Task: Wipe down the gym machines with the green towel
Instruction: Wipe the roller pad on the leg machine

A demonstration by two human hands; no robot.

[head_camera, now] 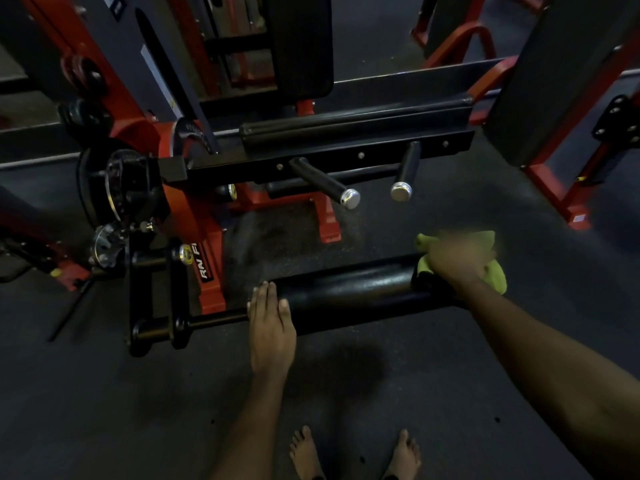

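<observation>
Green towel lay at the black roller pad's right end, under the blurred right grip; clutching or pressing, cannot tell. Left grip rested flat, fingers straight, on the pad's left end.

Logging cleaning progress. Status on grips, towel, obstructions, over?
Left grip flat on black roller pad. Right grip blurred, on green towel at pad's right end. Nothing in the way.

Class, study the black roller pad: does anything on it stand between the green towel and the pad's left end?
Only the left hand, resting on the black roller pad at its left end. Between it and the green towel, under the blurred right hand at the right end, the pad's surface shows bare.
</observation>
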